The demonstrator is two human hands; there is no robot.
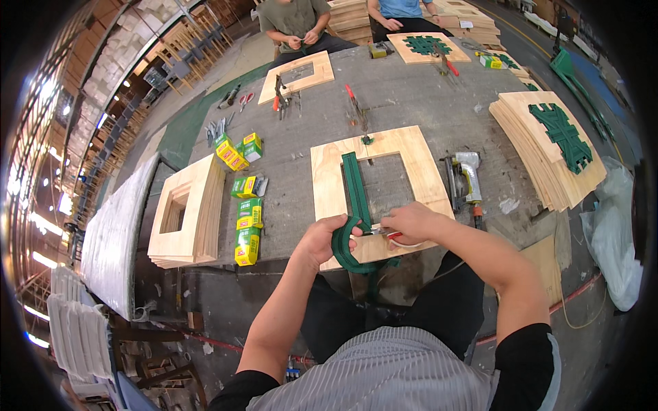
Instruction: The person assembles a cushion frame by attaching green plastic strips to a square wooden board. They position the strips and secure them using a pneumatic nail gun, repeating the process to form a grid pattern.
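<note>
A square wooden frame (pixel 418 161) with a cut-out middle lies on the table in front of me. One green webbing strap (pixel 354 185) runs along the left side of its opening, toward me. My left hand (pixel 321 240) grips the strap near the frame's front edge, and the loose end curls down over that edge. In my right hand (pixel 413 223) are red-handled scissors (pixel 393 235), their tips pointing left at the strap. My fingers partly hide them, so whether the blades touch the webbing is unclear. A scrap of green webbing (pixel 367 140) sits at the frame's far edge.
Right of the frame lies a nail gun (pixel 469 177). Beyond it stands a stack of wooden panels (pixel 531 151) topped with woven green webbing (pixel 561 137). Yellow-green boxes (pixel 249 214) and stacked frames (pixel 185 212) are at left. Two people (pixel 295 27) sit across the table.
</note>
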